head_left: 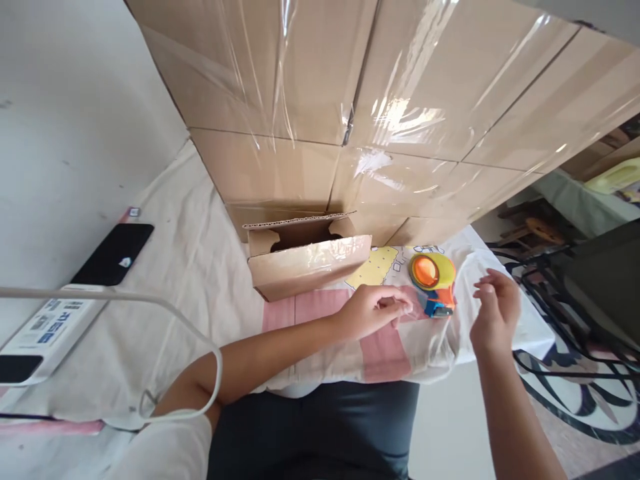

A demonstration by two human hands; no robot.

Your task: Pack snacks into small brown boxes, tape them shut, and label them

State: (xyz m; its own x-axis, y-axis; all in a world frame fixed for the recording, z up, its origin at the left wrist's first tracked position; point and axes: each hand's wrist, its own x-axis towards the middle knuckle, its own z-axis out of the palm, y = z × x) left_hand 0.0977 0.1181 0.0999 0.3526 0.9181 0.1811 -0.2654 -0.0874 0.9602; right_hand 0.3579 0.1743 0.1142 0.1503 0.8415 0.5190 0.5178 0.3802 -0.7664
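Note:
My left hand [376, 310] is over the cloth in front of the cardboard box, its fingers curled in and the thumb pressed near the fingertips. Whether something thin is pinched there cannot be made out. To its right lies a tape dispenser [440, 297] with a wide yellow tape roll [444, 268], an orange centre, and a blue and orange body. My right hand [495, 313] is raised just right of the dispenser, apart from it, fingers bent and thumb apart, with nothing visible in it. The small cardboard box [313, 263] stands with its top flaps raised and its inside dark.
Stacked cartons [290, 67] wrapped in clear film rise behind the table. A black phone [113, 253] and a white labelled box [53, 327] lie at left. A white cable [175, 313] crosses over my left arm. A dark chair [590, 293] stands at right.

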